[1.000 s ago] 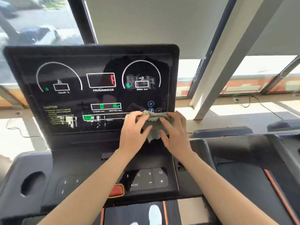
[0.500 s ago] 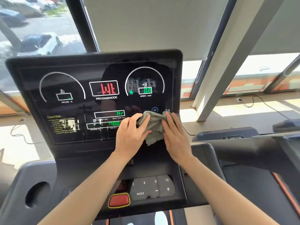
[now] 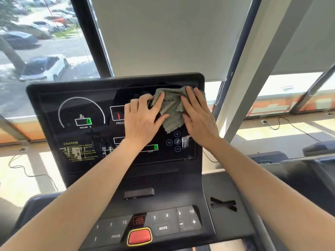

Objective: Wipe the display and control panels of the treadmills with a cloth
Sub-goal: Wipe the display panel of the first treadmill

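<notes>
Roughly upright cloth (image 3: 172,111), tip downward

Black treadmill console (image 3: 163,180) — crumpled grey-green cloth (image 3: 172,111) at upper right of its display (image 3: 85,105)

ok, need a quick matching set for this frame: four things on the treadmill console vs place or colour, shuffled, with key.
Things:
1 cloth
2 big button
3 incline readout
4 MODE key

Place or colour:
A red, yellow rim
B top right of the screen
C left side of the screen, green digit
D lower panel, just right of the big button

Pairs: 1-B, 2-A, 3-C, 4-D
</notes>
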`<state>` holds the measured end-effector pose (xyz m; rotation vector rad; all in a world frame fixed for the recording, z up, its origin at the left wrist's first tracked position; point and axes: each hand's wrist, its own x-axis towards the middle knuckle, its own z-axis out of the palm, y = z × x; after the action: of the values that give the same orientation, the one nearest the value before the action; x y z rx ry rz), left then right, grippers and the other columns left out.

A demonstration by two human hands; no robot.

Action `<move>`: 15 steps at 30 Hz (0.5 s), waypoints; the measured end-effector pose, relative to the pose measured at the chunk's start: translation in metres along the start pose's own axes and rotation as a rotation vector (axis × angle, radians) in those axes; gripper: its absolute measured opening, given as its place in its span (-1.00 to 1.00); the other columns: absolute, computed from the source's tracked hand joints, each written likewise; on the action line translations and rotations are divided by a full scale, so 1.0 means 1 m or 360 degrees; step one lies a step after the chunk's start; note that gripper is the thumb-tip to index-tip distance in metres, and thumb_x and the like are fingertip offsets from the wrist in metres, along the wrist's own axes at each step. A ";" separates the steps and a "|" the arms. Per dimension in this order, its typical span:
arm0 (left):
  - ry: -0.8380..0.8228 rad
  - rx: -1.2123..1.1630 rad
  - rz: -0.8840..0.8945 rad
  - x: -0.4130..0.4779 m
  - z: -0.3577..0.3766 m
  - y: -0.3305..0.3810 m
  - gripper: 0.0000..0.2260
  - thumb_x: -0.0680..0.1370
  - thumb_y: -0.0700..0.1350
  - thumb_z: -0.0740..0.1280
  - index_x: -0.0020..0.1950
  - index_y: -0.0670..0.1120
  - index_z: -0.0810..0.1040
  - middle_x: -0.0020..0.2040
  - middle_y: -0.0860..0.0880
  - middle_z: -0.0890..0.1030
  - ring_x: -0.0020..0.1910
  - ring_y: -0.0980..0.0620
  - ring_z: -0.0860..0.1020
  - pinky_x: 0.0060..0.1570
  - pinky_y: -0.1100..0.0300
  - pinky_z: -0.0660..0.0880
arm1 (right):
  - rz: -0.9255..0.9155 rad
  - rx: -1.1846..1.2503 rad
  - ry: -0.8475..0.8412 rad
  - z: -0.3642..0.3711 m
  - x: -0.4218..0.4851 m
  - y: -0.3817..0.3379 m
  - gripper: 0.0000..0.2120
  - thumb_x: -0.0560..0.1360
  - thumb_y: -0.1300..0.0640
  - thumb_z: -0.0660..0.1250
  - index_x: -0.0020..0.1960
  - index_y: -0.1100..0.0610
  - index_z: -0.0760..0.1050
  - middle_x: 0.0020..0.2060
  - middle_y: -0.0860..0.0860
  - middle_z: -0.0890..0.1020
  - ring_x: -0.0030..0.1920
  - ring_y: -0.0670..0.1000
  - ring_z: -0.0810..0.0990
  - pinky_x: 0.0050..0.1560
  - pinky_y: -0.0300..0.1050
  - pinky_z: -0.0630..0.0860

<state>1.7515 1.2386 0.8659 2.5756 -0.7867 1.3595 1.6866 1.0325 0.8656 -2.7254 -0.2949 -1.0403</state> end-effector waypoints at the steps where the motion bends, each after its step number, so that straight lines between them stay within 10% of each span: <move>1: -0.0006 0.0007 -0.0015 0.006 -0.001 -0.002 -0.43 0.60 0.32 0.26 0.50 0.03 0.44 0.19 -0.12 0.51 0.02 -0.12 0.38 -0.04 -0.02 0.36 | -0.0015 -0.0001 0.0007 -0.003 0.007 0.001 -0.48 0.61 0.22 0.27 0.53 0.24 0.26 0.57 0.14 0.20 0.59 0.15 0.07 0.54 0.10 0.19; 15: -0.0207 0.0024 -0.0084 -0.016 -0.020 -0.016 -0.38 0.54 0.30 0.34 0.53 0.08 0.40 0.27 -0.11 0.46 0.13 -0.13 0.40 0.05 -0.03 0.29 | -0.0136 -0.0060 -0.0085 0.001 -0.002 -0.011 -0.55 0.64 0.20 0.19 0.52 0.21 0.31 0.58 0.12 0.18 0.60 0.14 0.04 0.57 0.07 0.12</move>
<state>1.7373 1.2651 0.8664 2.6981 -0.7243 1.1982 1.6829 1.0427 0.8651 -2.8000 -0.4085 -1.0050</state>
